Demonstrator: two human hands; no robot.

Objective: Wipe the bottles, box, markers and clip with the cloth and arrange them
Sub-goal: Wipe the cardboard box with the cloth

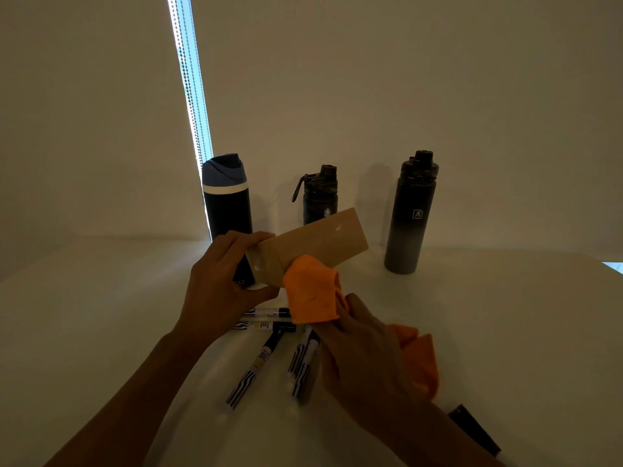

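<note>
My left hand grips one end of a tan cardboard box, held tilted above the white table. My right hand holds an orange cloth bunched against the box's lower side. Several black-and-white markers lie scattered on the table under my hands. Three dark bottles stand at the back: one with a blue lid and white band, a short one with a strap partly hidden by the box, and a tall one on the right. A black object, perhaps the clip, lies at lower right.
A wall rises right behind the bottles, with a bright strip of window and blind cords at the left. The table's right edge shows at the far right. The scene is dim.
</note>
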